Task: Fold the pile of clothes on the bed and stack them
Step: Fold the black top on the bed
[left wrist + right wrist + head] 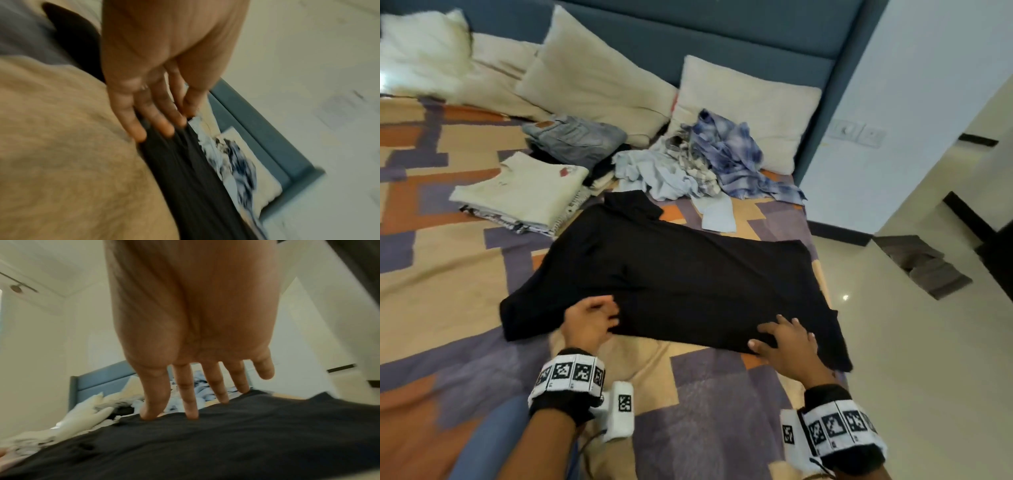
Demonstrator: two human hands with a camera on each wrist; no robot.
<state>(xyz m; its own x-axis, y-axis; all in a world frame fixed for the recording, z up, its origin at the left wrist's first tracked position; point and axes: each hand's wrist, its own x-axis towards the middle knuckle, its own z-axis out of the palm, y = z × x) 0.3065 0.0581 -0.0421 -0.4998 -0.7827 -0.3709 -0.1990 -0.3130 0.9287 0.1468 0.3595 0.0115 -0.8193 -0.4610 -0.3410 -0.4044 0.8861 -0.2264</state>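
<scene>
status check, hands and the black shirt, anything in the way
Left hand open at black shirt near edge. Right hand open, fingers pressing it flat. Unfolded pile behind, clear.

a home bedroom is shown — a bed covered with a patterned orange, beige and purple spread is backed by a padded blue headboard, against which cream pillows are propped. folded clothes and a loose heap of shirts are laid on the spread. wall switches are mounted beside the headboard, and a glossy tiled floor is seen alongside.
</scene>
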